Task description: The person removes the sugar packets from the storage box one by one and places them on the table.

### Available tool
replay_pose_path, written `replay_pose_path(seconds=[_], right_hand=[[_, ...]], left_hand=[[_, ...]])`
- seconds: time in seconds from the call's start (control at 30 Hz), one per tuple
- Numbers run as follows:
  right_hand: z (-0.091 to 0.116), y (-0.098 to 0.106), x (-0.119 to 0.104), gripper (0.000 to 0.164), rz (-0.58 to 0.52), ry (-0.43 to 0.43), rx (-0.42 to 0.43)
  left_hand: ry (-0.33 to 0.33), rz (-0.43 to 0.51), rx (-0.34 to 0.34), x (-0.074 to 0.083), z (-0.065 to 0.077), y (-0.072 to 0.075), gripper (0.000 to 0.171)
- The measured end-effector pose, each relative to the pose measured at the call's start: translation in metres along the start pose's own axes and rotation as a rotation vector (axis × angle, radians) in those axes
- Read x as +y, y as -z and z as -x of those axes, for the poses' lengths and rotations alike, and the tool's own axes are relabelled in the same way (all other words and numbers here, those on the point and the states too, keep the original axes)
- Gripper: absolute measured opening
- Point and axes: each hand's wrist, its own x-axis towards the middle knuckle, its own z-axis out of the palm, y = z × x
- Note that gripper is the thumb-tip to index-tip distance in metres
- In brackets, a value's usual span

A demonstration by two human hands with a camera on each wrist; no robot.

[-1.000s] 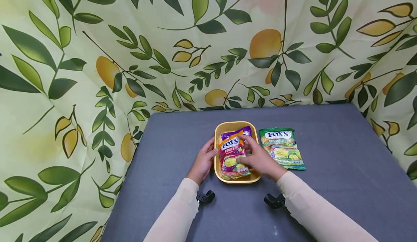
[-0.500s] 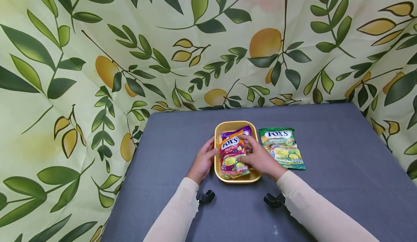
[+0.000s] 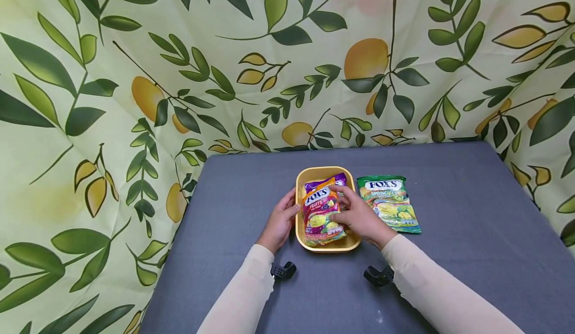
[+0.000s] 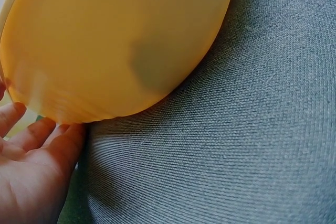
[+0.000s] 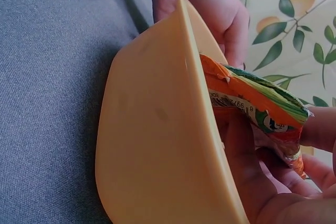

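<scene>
- Leaf-and-fruit-print backdrop (image 3: 269,22): hung behind table & at sides.
- Table (image 3: 471,259): covered w/ grey-blue cloth.
- Yellow tub (image 5: 149,124): set upright on table, two bags contained.
- Green Fox's Spring Tea bag (image 3: 390,206): laid flat on table, just beside tub's R side, untouched.
- Fox's Fruits bag (image 3: 318,219), orange/magenta: held tilted in tub over purple bag (image 3: 341,178), top end raised above rim; purple one mostly hidden.
- R hand (image 3: 361,218): Fruits bag's R edge pinched btwn thumb & fingers.
- L hand (image 3: 279,223): tub's L side gripped, thumb at rim, fingers pressed to outer wall.
- Blk wrist devices (image 3: 379,276): one worn per wrist.
</scene>
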Motion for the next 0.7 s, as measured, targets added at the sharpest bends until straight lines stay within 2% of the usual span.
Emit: replay_pose_path(seconds=[0.7], right_hand=[[0.0015,0.0022,-0.0003,0.076,-0.038,-0.032,0.061]], left_hand=[[0.005,0.003,0.001,0.0023,0.0012,-0.0013,0.061]])
